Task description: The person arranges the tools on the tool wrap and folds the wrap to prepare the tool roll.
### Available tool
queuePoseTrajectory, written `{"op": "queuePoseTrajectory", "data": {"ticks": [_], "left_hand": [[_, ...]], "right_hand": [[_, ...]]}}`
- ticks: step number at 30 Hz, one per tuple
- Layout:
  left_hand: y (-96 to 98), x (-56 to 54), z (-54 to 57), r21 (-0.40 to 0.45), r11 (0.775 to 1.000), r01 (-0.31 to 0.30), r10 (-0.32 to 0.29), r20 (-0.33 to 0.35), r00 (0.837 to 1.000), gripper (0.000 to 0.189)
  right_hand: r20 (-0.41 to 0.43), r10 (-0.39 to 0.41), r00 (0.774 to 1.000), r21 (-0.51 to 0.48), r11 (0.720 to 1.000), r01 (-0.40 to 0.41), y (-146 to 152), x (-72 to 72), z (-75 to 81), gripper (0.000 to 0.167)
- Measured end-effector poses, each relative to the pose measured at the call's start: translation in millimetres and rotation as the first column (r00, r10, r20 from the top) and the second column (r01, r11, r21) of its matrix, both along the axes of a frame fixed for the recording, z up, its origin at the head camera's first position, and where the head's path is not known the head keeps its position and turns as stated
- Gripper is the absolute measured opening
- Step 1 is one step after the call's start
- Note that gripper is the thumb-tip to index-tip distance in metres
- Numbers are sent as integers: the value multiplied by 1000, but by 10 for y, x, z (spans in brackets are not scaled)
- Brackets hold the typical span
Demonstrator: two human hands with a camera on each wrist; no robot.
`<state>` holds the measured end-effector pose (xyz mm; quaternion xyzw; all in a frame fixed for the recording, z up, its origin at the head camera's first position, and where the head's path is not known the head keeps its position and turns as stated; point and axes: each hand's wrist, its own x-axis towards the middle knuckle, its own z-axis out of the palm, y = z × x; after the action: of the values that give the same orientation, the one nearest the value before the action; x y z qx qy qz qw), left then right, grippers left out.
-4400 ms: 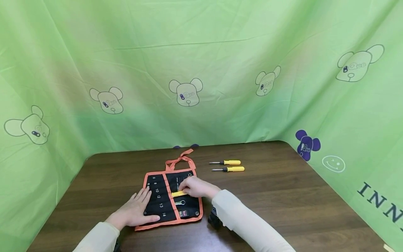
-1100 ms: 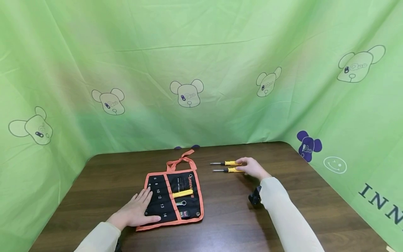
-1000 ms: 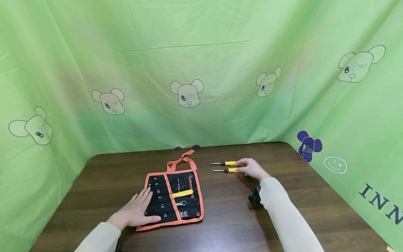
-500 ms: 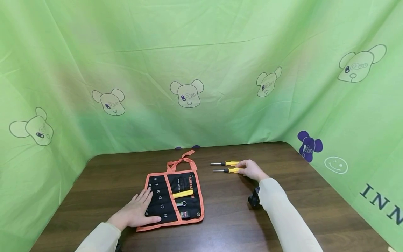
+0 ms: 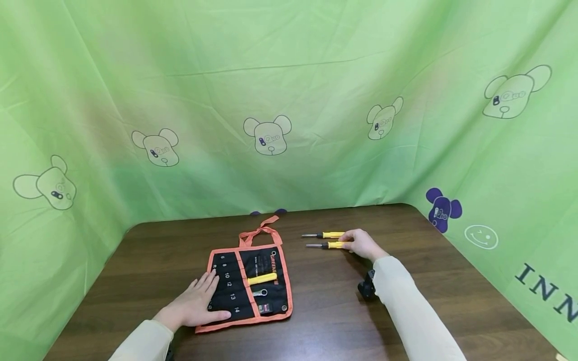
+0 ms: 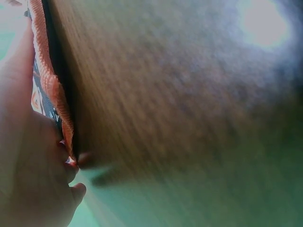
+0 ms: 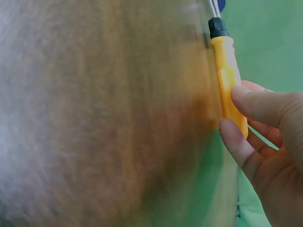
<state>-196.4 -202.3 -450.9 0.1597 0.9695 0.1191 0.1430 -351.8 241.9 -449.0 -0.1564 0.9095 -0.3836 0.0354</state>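
In the head view my left hand (image 5: 194, 303) rests flat on the left side of a black tool pouch (image 5: 244, 265) with orange edging, fingers spread. A yellow handle (image 5: 263, 278) and a wrench (image 5: 260, 292) stick out of the pouch's pockets. To the right, my right hand (image 5: 361, 244) pinches the handle end of the nearer screwdriver (image 5: 335, 245), which has a yellow handle, black collar and metal shaft. Right behind it lies a second, similar screwdriver (image 5: 331, 234), its handle end overlapped by the fingers. The right wrist view shows thumb and fingers on a yellow handle (image 7: 228, 71).
Everything lies on a dark brown wooden table (image 5: 334, 311). An orange tie strap (image 5: 259, 230) extends from the pouch's far edge. A green curtain (image 5: 203, 100) with bear-head prints hangs behind the table and along both sides.
Since the oldest frame my right hand has let go of the yellow handle in the pouch and moved right to the screwdrivers. Its fingers have settled on the nearer one. My left hand has stayed put.
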Motion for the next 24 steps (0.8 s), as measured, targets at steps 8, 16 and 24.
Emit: {"op": "queuePoseTrajectory", "data": {"ticks": [8, 16, 24], "left_hand": [[-12, -2, -19, 11, 1000, 7, -7, -11, 1000, 101], [-24, -4, -27, 14, 1000, 12, -12, -19, 1000, 101], [-18, -6, -32, 14, 1000, 14, -14, -20, 1000, 101]], "right_hand": [[-36, 2, 999, -27, 1000, -3, -19, -3, 165, 11], [-198, 56, 979, 64, 997, -44, -154, -14, 414, 9], [-234, 90, 968, 73, 994, -75, -364, 36, 660, 12]]}}
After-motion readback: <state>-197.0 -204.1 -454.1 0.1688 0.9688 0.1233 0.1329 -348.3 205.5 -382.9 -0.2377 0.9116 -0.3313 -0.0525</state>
